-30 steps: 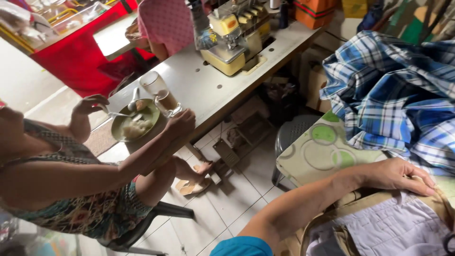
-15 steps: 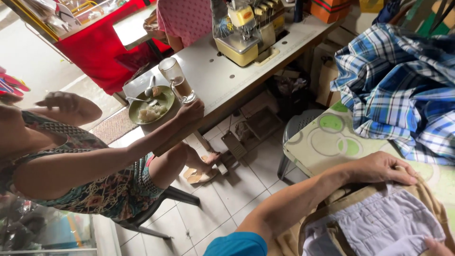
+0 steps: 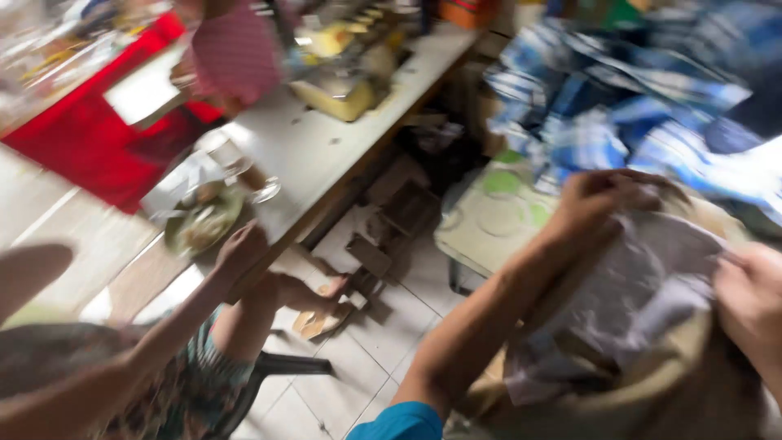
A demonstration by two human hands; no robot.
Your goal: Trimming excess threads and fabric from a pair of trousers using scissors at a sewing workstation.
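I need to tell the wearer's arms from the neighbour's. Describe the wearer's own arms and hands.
Left arm is bare from wrist to above the elbow, ending in a short bright blue sleeve. Left hand is bare, with no glove, and no ring or watch visible through the blur. Right hand is bare too; its arm is out of frame.

left hand [image 3: 599,200] on garment [image 3: 643,285] | right hand [image 3: 749,297] at its right | bowl [image 3: 204,228] on table [image 3: 326,151], far left

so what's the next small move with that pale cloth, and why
Probably draw the pale cloth flat between both hands. The left hand grips its far edge and the right hand its near edge, yet it lies bunched over the tan fabric. The picture is blurred, so each grip is hard to judge.
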